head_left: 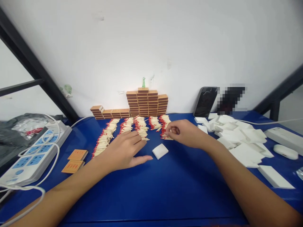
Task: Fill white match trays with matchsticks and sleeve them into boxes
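Red-tipped matches (141, 127) lie in several long heaps on the blue table (151, 195). My left hand (125, 146) is open, palm down, with its thumb stretched right and its fingers over the near edge of the heaps. The thumb tip points at a small white box (160, 151) like a matchbox tray, just short of it. My right hand (182, 134) is curled in a pinch at the rightmost heap of matches (165, 126). What sits between its fingertips, if anything, is too small to make out.
Brown matchboxes (148, 102) stand stacked against the wall. Two orange matchboxes (73, 166) lie left, beside a white power strip (35, 154) with loose cables. White trays (246, 138) are piled right, near a leaning black phone (205, 101) and a white earbud case (285, 152).
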